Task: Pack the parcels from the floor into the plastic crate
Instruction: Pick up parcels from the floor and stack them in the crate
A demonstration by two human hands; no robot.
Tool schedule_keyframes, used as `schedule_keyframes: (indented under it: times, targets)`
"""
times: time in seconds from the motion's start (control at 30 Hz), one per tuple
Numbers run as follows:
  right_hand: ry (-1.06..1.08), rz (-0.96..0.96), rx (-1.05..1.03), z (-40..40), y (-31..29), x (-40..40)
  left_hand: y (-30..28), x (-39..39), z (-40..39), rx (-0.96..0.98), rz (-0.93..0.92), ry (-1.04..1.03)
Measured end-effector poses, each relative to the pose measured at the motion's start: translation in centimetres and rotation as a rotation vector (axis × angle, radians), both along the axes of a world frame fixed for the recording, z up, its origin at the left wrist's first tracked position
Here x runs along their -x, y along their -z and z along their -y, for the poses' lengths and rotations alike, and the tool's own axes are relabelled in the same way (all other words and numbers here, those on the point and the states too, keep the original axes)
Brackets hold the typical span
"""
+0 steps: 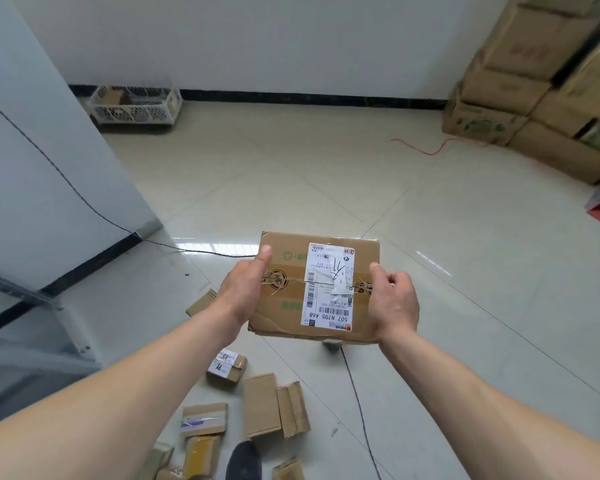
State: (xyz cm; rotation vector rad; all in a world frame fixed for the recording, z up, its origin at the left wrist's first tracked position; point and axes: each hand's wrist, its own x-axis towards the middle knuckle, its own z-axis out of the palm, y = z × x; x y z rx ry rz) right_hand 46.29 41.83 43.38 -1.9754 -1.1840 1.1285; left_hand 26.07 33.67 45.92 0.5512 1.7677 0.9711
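Note:
I hold a brown cardboard parcel (291, 306) with a white shipping label in front of me, above the floor. My left hand (245, 292) grips its left side, thumb on top. Gripping the right side is my right hand (394, 299), thumb on the top face. The white plastic crate (136, 105) stands far off on the floor by the back wall at the left, with something brown inside. Several small cardboard parcels (260, 405) lie on the tiles below my arms.
A grey cabinet (49, 161) stands at the left. Black cables (357, 400) run across the floor. Large cardboard boxes (534, 81) are stacked at the back right, with a red wire (426, 150) in front of them. My shoe (243, 462) shows at the bottom.

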Motion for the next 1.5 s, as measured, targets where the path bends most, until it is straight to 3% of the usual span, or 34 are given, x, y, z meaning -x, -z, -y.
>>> schedule_keyframes:
  times: [0.6,0.87,1.5]
  targets:
    - [-0.349,-0.071,-0.145,9.0,-11.8,-1.6,-11.3,-5.8,15.6,-0.199,-0.022,-0.315]
    - [-0.495,-0.026,-0.162,14.9,-13.4,3.6,-13.1,-1.8,22.9,-0.236,-0.036,-0.376]
    - [-0.714,-0.073,-0.203,39.1,-16.6,20.2,-15.7,12.7,49.8,-0.284,-0.134,-0.499]
